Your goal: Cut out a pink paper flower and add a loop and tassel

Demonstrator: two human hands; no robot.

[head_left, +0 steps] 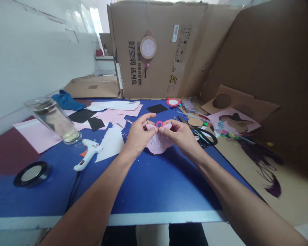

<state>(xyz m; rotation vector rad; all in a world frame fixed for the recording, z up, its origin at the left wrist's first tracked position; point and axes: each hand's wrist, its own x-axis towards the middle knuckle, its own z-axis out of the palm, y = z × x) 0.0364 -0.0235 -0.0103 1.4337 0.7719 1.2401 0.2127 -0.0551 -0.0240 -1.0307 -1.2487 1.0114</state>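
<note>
Between my hands, above the blue table, is a pale pink fan-shaped craft piece with a bright pink ring at its top. My left hand pinches the upper left of the piece between thumb and fingers. On the other side my right hand grips its upper right the same way. Both thumbs meet just below the ring, and the fingertips behind the piece are partly hidden. A white hot glue gun lies on the table left of my left forearm. Black-handled scissors rest beyond my right hand.
A lidded glass bottle and a black tape roll stand at the left. Pink paper sheets and black paper pieces are scattered behind. Cardboard with cut-out holes lies right. A round ornament hangs on the cardboard box.
</note>
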